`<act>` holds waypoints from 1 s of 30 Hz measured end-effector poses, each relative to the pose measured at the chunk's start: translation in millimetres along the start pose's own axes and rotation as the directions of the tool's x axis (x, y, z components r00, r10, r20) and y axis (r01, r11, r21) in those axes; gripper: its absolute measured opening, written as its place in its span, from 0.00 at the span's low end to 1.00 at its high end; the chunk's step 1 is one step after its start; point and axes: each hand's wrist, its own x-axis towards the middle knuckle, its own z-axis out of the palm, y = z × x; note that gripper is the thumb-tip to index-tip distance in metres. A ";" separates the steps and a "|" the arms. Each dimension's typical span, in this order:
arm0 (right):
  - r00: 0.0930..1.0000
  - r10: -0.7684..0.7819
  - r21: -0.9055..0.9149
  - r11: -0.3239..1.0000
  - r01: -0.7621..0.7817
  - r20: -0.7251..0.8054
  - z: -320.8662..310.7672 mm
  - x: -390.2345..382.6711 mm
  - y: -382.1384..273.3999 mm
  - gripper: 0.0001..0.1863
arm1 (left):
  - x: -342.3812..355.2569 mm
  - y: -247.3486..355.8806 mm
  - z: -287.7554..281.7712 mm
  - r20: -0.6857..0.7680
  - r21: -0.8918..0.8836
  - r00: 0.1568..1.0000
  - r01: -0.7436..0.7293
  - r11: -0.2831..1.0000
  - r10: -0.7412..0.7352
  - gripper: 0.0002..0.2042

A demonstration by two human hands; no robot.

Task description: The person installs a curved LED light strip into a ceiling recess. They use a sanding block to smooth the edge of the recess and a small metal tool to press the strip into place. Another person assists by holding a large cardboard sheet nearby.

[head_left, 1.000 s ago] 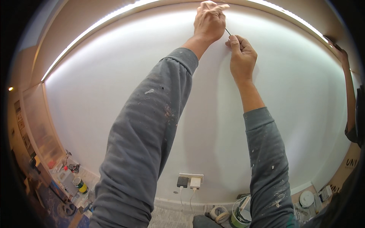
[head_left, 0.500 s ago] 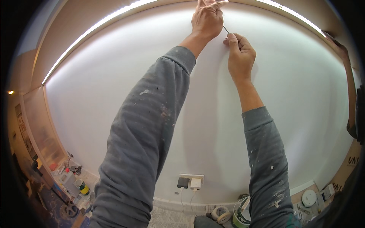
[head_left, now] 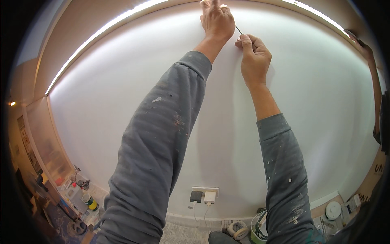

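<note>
Both my arms, in grey paint-spotted sleeves, reach up along a pale wall (head_left: 162, 162). My left hand (head_left: 218, 21) is at the wooden ledge with the glowing light strip (head_left: 118, 22). Its fingers are bent up and partly cut off by the picture's top edge, closed around something I cannot make out. Lower and to the right, my right hand (head_left: 255, 57) pinches a thin dark rod-like piece (head_left: 239, 30) between thumb and fingers. That piece slants up behind my left hand; whether it is a wire or a tool shaft I cannot tell.
Another person's hand (head_left: 364, 51) touches the ledge's right end. Two plugs, black (head_left: 196, 197) and white (head_left: 209, 197), sit in a wall socket low down. Below are tape rolls (head_left: 237, 229), a bucket (head_left: 258, 229), and a yellow-black can (head_left: 90, 202) among bottles at left.
My left hand has shifted slightly left, and its finger that stretched rightward is drawn in. My right hand has moved slightly up and left, keeping its pinch. The view has shifted a little.
</note>
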 end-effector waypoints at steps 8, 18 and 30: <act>0.999 0.038 -0.001 0.999 -0.038 -0.001 -2.2 -2.0 -3.7 0.14 | 13.7 -11.6 6.0 -0.071 -0.066 0.985 0.156 0.986 -0.160 0.33; 0.997 0.071 0.023 0.997 -0.071 -0.007 -11.1 -5.5 -10.4 0.13 | 42.0 13.5 -25.6 -0.252 -0.421 0.826 0.375 0.826 -0.504 0.07; 0.999 0.043 0.141 0.989 -0.042 0.002 -11.9 -8.4 -2.5 0.12 | 60.9 11.2 -25.8 -0.302 -0.494 0.784 0.358 0.792 -0.543 0.05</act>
